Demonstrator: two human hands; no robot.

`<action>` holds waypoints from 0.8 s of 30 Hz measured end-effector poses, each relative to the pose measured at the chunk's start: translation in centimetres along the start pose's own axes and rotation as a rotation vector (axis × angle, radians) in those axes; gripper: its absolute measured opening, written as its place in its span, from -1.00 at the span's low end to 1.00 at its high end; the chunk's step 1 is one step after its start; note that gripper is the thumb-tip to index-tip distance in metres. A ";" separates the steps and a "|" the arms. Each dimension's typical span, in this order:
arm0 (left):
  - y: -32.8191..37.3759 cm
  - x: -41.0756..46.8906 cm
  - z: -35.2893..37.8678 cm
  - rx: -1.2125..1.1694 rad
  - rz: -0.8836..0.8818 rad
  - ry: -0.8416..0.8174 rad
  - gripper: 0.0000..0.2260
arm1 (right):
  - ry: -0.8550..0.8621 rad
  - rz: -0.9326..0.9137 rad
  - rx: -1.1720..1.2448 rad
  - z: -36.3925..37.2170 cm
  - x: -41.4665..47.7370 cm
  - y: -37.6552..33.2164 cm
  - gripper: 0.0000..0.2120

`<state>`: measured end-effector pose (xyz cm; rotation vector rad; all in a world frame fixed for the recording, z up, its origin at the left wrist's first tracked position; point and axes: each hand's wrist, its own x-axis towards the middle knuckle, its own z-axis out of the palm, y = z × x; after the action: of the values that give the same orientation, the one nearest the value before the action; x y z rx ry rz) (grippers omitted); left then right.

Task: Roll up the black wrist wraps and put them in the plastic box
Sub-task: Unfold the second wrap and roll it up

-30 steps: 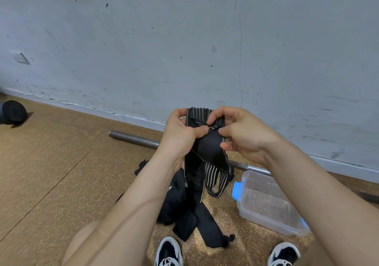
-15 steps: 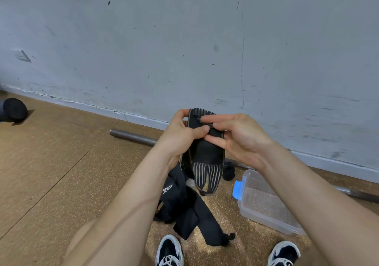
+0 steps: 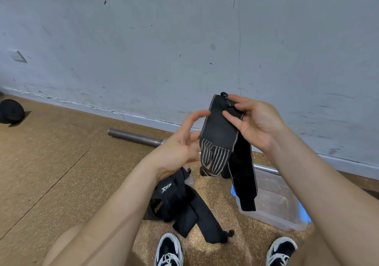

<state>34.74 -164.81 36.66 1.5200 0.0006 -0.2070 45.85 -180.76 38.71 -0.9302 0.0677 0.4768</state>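
A pale blue-grey wall [image 3: 143, 39] fills the upper half, marked with dark flecks, scratches and a thin vertical line. A small rectangular plate [image 3: 18, 56] sits on it at far left. A light baseboard [image 3: 86, 104], chipped in places, runs along its foot. The floor [image 3: 51, 163] is speckled tan matting with a diagonal seam. A grey metal bar [image 3: 133, 136] lies near the wall; a black round object [image 3: 11, 111] rests far left.

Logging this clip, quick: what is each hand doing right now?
Left hand: open, holds nothing.
Right hand: pinches the top of a black wrist wrap.
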 end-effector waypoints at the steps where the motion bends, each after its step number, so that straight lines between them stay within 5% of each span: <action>1: -0.1 -0.1 -0.1 0.039 0.001 -0.014 -0.27 | 0.008 -0.002 0.006 0.0 0.1 0.1 -0.70; 8: 0.4 -0.2 0.0 0.174 0.027 0.262 -0.84 | -0.004 -0.012 0.000 0.3 -0.2 0.5 -0.66; 12: 0.6 -0.2 -0.4 0.032 0.062 0.416 -0.96 | -0.058 -0.080 -0.272 0.7 -0.6 0.1 -0.66; 15: 0.9 -0.1 -0.5 -0.040 0.075 0.510 -0.86 | -0.152 -0.190 -0.572 0.7 -0.5 0.2 -0.50; 19: 1.3 -0.2 -0.5 -0.047 0.115 0.520 -0.73 | -0.274 -0.200 -0.723 0.8 -0.4 1.8 0.06; 24: 1.4 -0.2 -0.1 0.011 0.154 0.467 -0.70 | -0.205 -0.248 -0.653 1.2 -0.5 2.6 -0.02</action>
<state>34.79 -164.63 38.02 1.5414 0.2529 0.2735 44.10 -178.66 37.57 -1.4997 -0.4085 0.3627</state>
